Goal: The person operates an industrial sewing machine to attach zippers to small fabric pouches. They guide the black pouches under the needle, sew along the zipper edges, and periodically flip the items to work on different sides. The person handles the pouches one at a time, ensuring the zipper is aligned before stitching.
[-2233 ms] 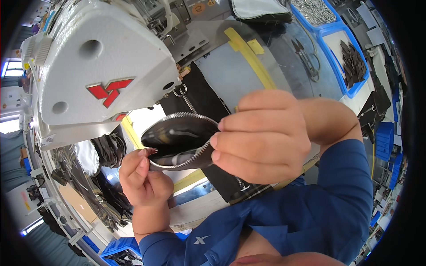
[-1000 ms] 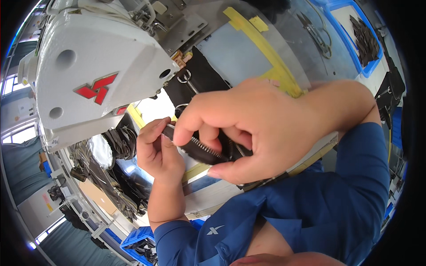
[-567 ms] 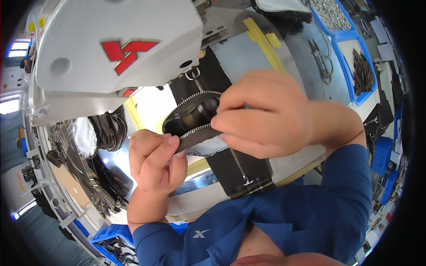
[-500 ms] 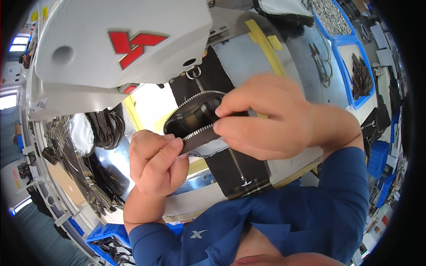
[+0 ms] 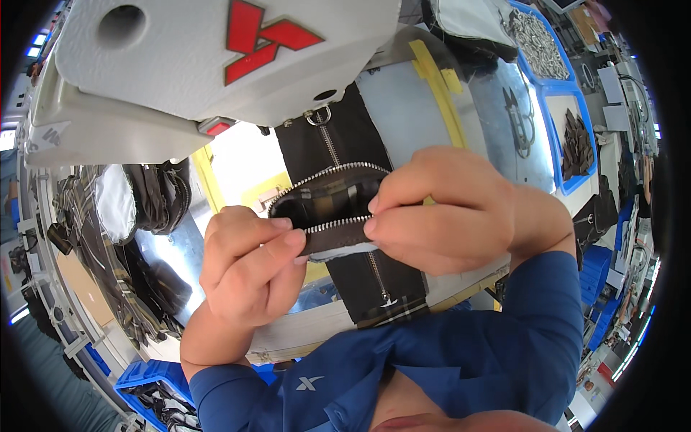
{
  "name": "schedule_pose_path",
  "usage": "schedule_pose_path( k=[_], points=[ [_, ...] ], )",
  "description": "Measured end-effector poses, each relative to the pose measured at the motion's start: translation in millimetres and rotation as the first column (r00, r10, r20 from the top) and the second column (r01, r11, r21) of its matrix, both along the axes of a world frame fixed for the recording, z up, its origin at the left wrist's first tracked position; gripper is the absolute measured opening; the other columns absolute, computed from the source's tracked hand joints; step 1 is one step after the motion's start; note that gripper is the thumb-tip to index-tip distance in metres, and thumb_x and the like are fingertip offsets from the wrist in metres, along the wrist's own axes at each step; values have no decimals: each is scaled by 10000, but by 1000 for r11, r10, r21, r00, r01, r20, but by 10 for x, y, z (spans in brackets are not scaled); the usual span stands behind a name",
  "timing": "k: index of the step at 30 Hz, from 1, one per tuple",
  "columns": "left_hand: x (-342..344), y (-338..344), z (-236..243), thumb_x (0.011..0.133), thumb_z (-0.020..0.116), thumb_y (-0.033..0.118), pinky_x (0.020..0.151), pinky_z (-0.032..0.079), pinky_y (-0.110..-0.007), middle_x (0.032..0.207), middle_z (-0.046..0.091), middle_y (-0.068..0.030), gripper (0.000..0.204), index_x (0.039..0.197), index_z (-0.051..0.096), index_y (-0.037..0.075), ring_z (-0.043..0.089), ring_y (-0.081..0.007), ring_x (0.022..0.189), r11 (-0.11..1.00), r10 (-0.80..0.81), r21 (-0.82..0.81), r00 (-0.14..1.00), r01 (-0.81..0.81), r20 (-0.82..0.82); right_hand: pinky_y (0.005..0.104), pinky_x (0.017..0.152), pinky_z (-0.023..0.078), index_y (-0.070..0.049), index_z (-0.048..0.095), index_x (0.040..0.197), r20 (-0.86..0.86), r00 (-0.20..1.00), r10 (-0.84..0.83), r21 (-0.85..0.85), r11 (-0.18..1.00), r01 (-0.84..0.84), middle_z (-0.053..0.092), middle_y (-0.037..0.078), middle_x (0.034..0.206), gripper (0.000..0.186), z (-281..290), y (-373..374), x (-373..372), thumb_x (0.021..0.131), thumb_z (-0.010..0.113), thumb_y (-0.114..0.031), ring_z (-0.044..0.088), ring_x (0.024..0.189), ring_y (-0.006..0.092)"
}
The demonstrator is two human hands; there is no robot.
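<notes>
Between my two hands is a small dark brown zippered pouch [image 5: 337, 235], its mouth spread wide with silver zipper teeth around the rim and a plaid lining inside. My left hand [image 5: 252, 266] pinches the near rim at its left end. At the right end, my right hand [image 5: 446, 212] grips the same rim between thumb and fingers. Beneath the pouch lies a long black fabric strip [image 5: 350, 119] with a zipper down its middle and a metal D-ring at the far end. Its near end reaches the table edge by my body.
A large white sewing machine [image 5: 165, 65] stands close on the far left. Dark and plaid fabric pieces [image 5: 108, 252] are piled at left. To the right are scissors [image 5: 518, 122], a blue bin of metal parts [image 5: 541, 43] and a blue bin of brown pieces [image 5: 576, 144].
The pouch's near rim is now pulled straighter and more level between my hands. My right hand has shifted slightly right and down in view; the whole view has also moved a little.
</notes>
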State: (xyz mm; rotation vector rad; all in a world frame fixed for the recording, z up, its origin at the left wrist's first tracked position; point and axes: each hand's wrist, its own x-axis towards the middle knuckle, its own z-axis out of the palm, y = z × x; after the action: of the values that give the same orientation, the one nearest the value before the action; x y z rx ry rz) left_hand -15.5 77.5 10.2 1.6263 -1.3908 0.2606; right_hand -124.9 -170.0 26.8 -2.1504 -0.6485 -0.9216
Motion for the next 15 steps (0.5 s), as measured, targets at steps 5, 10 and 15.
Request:
schedule_pose_path(
  k=[5, 10, 15],
  points=[
    [11, -18, -41, 761, 815, -63, 709, 517, -373, 1063, 714, -146, 366, 1105, 731, 28, 633, -288, 824, 1000, 20, -23, 1000, -20, 8, 300, 458, 430, -29, 718, 907, 21, 1000, 13, -61, 998, -11, 653, 90, 877, 184, -17, -51, 17, 736, 782, -4, 584, 586, 182],
    [8, -35, -16, 769, 830, -44, 707, 513, -375, 1029, 715, -124, 356, 1106, 737, 24, 634, -277, 811, 1000, 25, -17, 1000, -25, 3, 305, 465, 438, -33, 727, 932, -24, 1000, 21, -62, 998, -22, 661, 86, 890, 207, 10, -66, -1, 749, 811, 17, 598, 597, 190],
    [-16, -65, 46, 785, 839, -36, 676, 500, -354, 999, 706, -112, 331, 1097, 740, 14, 628, -248, 768, 999, -17, 52, 1000, 18, -19, 323, 468, 441, -41, 721, 944, -122, 992, 7, 105, 994, 6, 635, 66, 849, 203, -24, 60, -8, 771, 818, -1, 609, 641, 211]
  ],
)
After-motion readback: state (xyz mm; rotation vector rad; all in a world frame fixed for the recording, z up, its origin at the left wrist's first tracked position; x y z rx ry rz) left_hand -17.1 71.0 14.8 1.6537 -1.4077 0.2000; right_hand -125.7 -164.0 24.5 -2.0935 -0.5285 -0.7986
